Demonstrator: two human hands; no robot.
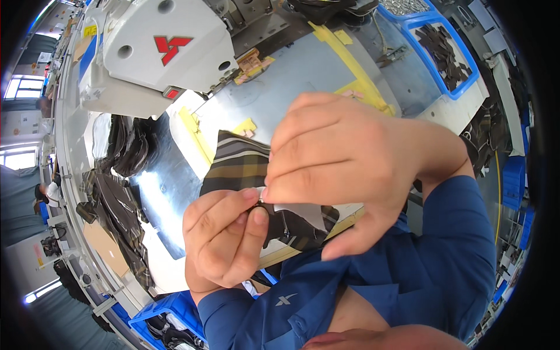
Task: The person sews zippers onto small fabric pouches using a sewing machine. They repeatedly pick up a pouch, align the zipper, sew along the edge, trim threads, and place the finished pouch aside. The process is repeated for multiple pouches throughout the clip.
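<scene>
A dark fabric piece (233, 166) with brown, yellow and pale stripes hangs between my hands above the work table. My left hand (224, 236) is closed, thumb and fingertips pinching the fabric's edge beside a small pale or metallic bit too small to name. Across from it, my right hand (344, 154) is closed too, its fingertips meeting the left ones at that edge, its thumb held away. Its fingers partly cover the fabric. Below the fingers a white backing patch (306, 214) shows, and a zipper pull (286, 227) dangles on the dark cloth.
A white industrial sewing machine (163, 52) stands at the far left. Yellow tape (344, 55) marks the metal table (291, 70). A blue tray (471, 79) of brown strips lies far right. Striped cloth pieces (119, 216) lie left, above a blue crate (175, 309).
</scene>
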